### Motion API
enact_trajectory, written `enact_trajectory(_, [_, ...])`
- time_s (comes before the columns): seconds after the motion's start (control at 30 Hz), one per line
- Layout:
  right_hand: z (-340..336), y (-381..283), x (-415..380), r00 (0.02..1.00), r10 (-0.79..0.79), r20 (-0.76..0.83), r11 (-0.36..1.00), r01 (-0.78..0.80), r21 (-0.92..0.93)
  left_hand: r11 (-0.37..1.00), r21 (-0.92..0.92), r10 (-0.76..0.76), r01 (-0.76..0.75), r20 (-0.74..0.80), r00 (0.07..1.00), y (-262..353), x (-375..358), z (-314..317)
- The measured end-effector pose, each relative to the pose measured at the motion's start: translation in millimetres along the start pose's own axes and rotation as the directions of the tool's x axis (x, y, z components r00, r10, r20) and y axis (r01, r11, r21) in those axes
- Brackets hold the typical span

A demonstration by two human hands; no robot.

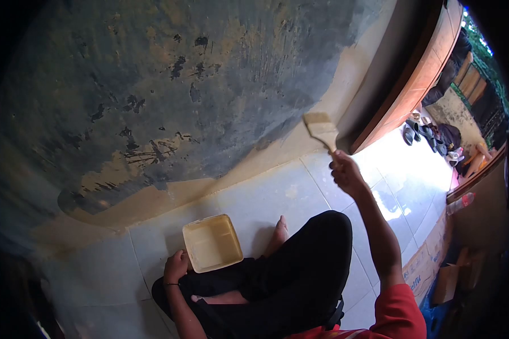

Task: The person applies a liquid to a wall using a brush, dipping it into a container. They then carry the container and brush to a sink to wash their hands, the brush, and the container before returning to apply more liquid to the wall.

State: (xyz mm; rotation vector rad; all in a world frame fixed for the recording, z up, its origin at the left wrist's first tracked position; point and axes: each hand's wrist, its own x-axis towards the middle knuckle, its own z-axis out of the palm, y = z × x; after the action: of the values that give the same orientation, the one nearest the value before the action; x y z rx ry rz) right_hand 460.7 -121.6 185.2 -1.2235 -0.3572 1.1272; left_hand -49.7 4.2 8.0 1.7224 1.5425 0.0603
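Head view, right hand (346, 173) raised, grip closed on paintbrush (321, 129) at wall (152, 85), left hand (176, 267) resting beside paint tray (212, 243), grip unclear.

A pale tiled floor (277, 195) carries everything here. A square cream container (212, 243) sits flat on the tiles close to the wall's foot. Farther off, near the doorway, several shoes (421, 133) lie on the bright tiles, and flattened cardboard (430, 260) rests at the right edge.
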Motion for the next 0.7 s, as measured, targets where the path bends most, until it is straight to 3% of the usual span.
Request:
enact_trajectory(0.13, [13.9, -74.9, -12.8, 0.920, -0.392, 0.013, 0.909, 0.390, -0.146, 1.000, -0.016, 0.001, -0.001, 0.026, 1.000, -1.9, 3.2, 2.0])
enact_trajectory(0.2, [25.9, -122.1, -13.6, 0.834, -0.537, 0.129, 0.830, 0.550, -0.098, 1.000, 0.007, 0.016, -0.016, 0.032, 0.999, -2.1, 3.8, 1.8])
enact_trajectory(0.23, [44.9, -145.3, -22.0, 0.822, -0.566, 0.069, 0.814, 0.570, -0.111, 1.000, 0.011, 0.019, -0.019, 0.027, 0.999, -1.6, 2.1, 0.9])
enact_trajectory(0.27, [47.8, -167.7, -18.6, 0.779, -0.619, 0.104, 0.759, 0.627, -0.176, 1.000, 0.014, 0.021, -0.022, 0.022, 1.000, -0.9, 0.2, 0.1])
enact_trajectory(0.43, [86.8, -245.7, -8.4, 0.660, -0.747, 0.075, 0.640, 0.745, -0.188, 0.999, -0.018, 0.029, -0.029, 0.011, 1.000, -3.0, -1.9, 0.0])
enact_trajectory(0.53, [99.7, -266.2, -1.9, 0.661, -0.736, 0.146, 0.645, 0.750, -0.143, 0.998, -0.047, 0.037, -0.038, -0.004, 0.999, -4.5, -2.6, 0.4])
enact_trajectory(0.7, [110.3, -264.7, 17.9, 0.722, -0.682, 0.120, 0.707, 0.692, -0.145, 0.998, -0.027, 0.057, -0.058, -0.032, 0.998, -18.8, 7.6, 8.5])
